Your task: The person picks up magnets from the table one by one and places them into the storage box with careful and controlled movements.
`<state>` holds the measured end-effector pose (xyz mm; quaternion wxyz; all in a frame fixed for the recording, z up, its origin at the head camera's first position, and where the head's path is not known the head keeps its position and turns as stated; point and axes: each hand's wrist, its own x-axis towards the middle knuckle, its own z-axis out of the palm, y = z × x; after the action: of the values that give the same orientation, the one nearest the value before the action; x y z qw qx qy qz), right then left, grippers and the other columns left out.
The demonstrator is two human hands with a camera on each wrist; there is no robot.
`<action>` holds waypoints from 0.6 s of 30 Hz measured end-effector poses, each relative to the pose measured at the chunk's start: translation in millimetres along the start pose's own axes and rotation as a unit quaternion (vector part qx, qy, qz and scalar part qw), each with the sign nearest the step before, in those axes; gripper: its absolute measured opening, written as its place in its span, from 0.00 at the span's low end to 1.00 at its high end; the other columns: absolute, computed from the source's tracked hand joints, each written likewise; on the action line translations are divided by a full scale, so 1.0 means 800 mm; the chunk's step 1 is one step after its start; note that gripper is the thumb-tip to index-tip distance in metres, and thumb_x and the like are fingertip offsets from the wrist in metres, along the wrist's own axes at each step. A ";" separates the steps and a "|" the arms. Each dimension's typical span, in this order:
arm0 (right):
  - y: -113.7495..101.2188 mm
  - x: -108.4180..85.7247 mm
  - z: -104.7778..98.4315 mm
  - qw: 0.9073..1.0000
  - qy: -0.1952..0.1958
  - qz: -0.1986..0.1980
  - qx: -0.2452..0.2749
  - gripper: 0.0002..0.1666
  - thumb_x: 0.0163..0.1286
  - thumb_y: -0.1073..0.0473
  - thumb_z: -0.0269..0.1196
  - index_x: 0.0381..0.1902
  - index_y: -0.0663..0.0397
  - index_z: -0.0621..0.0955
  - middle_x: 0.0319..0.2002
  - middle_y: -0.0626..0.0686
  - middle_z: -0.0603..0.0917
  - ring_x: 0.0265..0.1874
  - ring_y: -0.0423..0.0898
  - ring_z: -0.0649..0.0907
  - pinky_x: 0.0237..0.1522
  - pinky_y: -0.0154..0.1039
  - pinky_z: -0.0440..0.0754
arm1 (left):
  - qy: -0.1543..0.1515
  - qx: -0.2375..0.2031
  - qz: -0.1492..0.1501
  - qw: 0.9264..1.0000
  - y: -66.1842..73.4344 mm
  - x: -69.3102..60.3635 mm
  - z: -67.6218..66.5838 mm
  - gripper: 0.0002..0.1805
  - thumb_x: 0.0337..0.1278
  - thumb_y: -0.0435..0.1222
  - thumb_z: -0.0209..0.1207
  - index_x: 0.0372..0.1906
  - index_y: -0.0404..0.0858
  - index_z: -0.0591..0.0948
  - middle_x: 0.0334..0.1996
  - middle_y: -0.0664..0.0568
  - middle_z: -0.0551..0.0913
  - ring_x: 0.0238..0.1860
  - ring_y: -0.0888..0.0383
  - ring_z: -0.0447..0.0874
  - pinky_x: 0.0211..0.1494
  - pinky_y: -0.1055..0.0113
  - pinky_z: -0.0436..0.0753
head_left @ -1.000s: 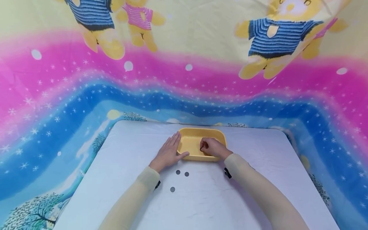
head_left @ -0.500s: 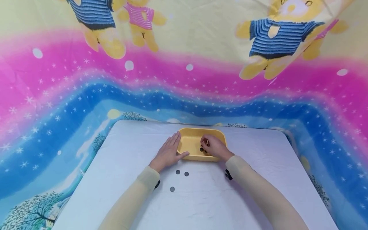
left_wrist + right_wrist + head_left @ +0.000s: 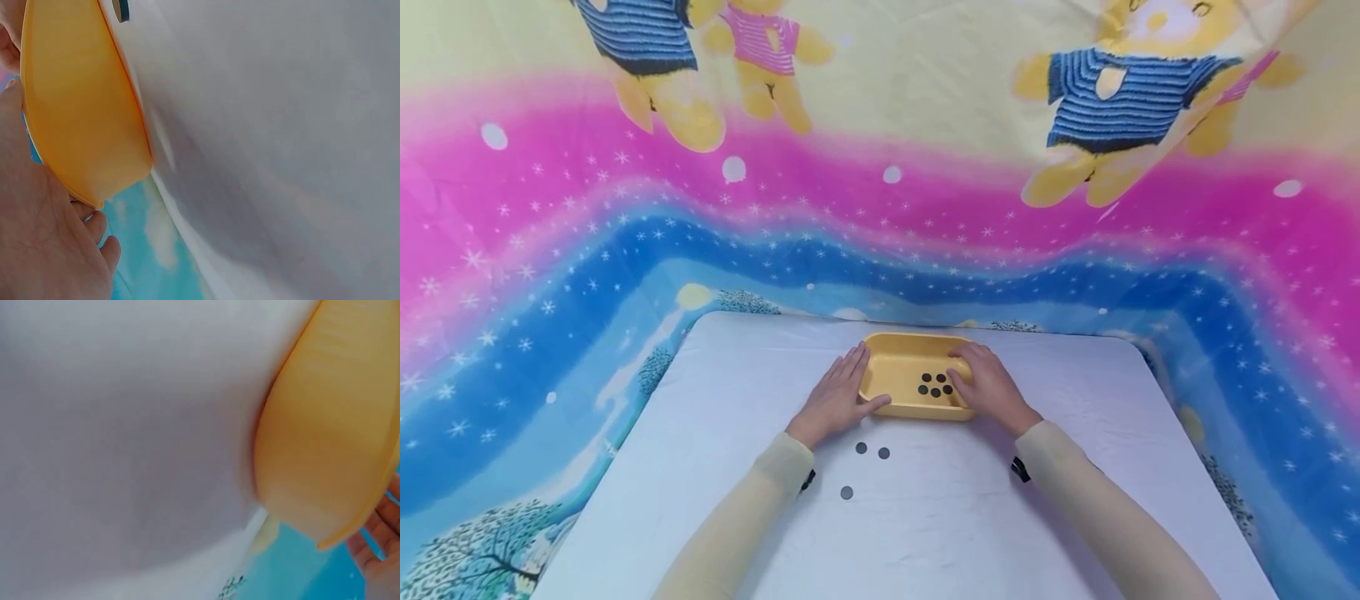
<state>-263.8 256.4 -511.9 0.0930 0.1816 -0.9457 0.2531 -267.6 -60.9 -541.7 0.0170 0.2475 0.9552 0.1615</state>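
A yellow rectangular tray (image 3: 886, 368) stands near the far edge of the table. Several small dark round discs (image 3: 936, 392) lie flat on its floor, toward the right. My left hand (image 3: 835, 402) rests on the tray's left end, fingers straight along the rim and thumb over the front corner. At the right end, my right hand (image 3: 996, 390) lies over the rim with fingers spread and thumb reaching inside, near the discs; no disc shows in it. Both wrist views show the tray's outer wall (image 3: 87, 106) beside the fingers.
Three more dark discs (image 3: 883, 453) lie on the white tabletop (image 3: 925, 517) in front of the tray. One disc (image 3: 122, 9) shows at the top of the left wrist view. A printed curtain (image 3: 880, 208) with bears hangs behind the table.
My right hand has let go of dark discs inside the tray, and they now lie in a group. It has moved right to the tray's rim, fingers spreading. My left hand has stayed put.
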 end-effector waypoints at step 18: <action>0.024 -0.045 0.006 0.997 -0.023 0.048 -0.051 0.59 0.80 0.26 0.53 0.87 0.64 0.53 0.86 0.66 0.53 0.85 0.65 0.54 0.84 0.65 0.53 | 0.000 0.005 0.004 1.000 0.001 -0.002 -0.001 0.60 0.72 0.76 0.41 0.88 0.37 0.40 0.89 0.47 0.37 0.88 0.49 0.39 0.89 0.55 0.40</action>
<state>-238.8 280.2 -534.3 0.0680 0.1371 -0.9669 0.2044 -266.3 -61.5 -540.6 0.0147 0.2516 0.9549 0.1571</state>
